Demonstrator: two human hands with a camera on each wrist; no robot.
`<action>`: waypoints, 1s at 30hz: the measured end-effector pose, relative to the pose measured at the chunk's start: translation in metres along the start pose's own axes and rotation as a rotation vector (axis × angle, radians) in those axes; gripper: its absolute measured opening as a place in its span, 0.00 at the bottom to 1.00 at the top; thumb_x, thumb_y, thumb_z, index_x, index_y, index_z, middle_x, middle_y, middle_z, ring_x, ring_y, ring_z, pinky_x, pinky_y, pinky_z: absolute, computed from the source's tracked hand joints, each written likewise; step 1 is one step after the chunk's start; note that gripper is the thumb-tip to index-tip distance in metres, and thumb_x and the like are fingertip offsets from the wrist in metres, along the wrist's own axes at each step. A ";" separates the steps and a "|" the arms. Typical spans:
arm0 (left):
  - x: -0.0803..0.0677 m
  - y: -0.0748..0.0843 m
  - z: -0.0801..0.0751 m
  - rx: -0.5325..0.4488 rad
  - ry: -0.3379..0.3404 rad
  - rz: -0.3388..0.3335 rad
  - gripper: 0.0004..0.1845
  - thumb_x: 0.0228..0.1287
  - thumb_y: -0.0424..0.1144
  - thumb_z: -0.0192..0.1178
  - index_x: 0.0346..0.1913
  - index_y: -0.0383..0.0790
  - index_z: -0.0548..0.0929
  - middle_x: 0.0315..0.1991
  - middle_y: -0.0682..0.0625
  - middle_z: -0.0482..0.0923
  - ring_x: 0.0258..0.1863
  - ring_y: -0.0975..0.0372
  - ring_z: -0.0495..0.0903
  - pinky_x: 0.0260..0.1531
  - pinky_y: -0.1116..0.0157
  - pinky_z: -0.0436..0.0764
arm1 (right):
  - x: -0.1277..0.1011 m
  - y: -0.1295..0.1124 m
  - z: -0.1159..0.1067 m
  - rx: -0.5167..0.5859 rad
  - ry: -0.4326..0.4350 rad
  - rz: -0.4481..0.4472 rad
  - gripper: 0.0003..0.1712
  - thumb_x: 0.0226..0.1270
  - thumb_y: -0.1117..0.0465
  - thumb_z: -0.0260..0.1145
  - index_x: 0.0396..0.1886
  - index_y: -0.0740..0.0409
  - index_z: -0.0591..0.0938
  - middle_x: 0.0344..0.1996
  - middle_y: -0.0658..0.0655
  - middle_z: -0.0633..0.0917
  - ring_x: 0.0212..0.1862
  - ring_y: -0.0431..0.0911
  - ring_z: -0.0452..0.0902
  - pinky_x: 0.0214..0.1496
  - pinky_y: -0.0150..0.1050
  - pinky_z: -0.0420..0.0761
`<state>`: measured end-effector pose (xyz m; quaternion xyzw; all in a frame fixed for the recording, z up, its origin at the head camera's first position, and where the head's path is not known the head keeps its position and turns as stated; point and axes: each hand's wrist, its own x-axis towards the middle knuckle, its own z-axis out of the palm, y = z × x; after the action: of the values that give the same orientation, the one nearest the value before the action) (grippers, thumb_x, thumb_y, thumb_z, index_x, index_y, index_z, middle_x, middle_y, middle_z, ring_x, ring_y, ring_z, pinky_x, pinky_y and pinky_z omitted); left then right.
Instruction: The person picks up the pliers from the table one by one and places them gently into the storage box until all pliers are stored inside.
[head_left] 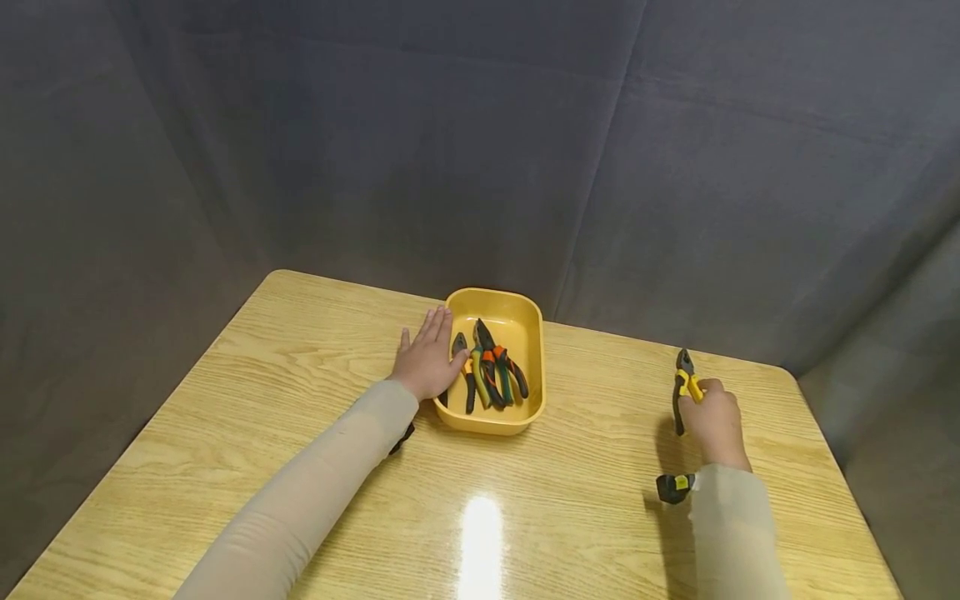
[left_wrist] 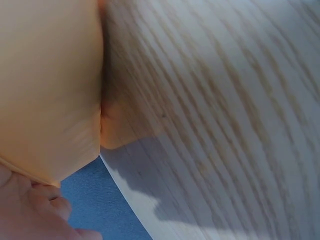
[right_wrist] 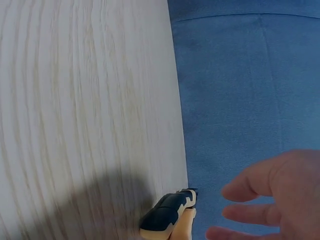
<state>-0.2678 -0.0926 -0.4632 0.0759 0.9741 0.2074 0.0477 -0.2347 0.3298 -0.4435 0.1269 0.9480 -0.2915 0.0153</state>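
Note:
My left hand [head_left: 426, 358] rests over the left rim of a yellow plastic bin [head_left: 529, 417], its fingers extended forward and its thumb over the inner side. Several pliers [head_left: 487, 371] with orange, green and black handles lie inside; the hand partly covers the leftmost ones. In the left wrist view, the fingers [left_wrist: 40, 212] are at the bin's rim. At the right, my right hand [head_left: 716, 423] is over the yellow-and-black-handled pliers [head_left: 681, 385] and overlaps the yellow handle. In the right wrist view, its fingertips [right_wrist: 235, 212] are spread, close beside these pliers [right_wrist: 167, 215].
The wood-grain table [head_left: 585, 492] carries the bin near its back edge. A dark grey curtain [head_left: 480, 167] hangs behind and around it. A small black wrist camera [head_left: 675, 488] sits by the right sleeve [head_left: 731, 533].

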 end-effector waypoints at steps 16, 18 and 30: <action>-0.002 0.002 -0.002 0.003 -0.003 0.000 0.42 0.80 0.58 0.41 0.82 0.39 0.39 0.83 0.45 0.35 0.81 0.55 0.34 0.76 0.41 0.39 | 0.021 0.017 -0.013 -0.076 -0.124 0.059 0.37 0.73 0.60 0.46 0.70 0.87 0.54 0.58 0.88 0.65 0.57 0.73 0.67 0.58 0.63 0.74; -0.003 0.003 -0.003 0.005 -0.007 -0.001 0.42 0.80 0.58 0.41 0.82 0.40 0.39 0.83 0.45 0.35 0.81 0.55 0.34 0.76 0.41 0.39 | 0.024 0.020 -0.015 -0.080 -0.149 0.058 0.37 0.73 0.60 0.46 0.69 0.88 0.54 0.59 0.88 0.65 0.56 0.72 0.68 0.57 0.62 0.75; -0.005 0.004 -0.006 0.010 -0.006 0.006 0.42 0.81 0.58 0.41 0.82 0.39 0.39 0.83 0.44 0.36 0.81 0.55 0.34 0.76 0.41 0.41 | 0.028 0.024 -0.018 -0.115 -0.174 0.106 0.34 0.72 0.60 0.49 0.64 0.88 0.60 0.48 0.80 0.74 0.43 0.62 0.74 0.37 0.44 0.78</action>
<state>-0.2632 -0.0926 -0.4560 0.0795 0.9748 0.2025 0.0496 -0.2547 0.3655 -0.4449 0.1502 0.9502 -0.2455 0.1199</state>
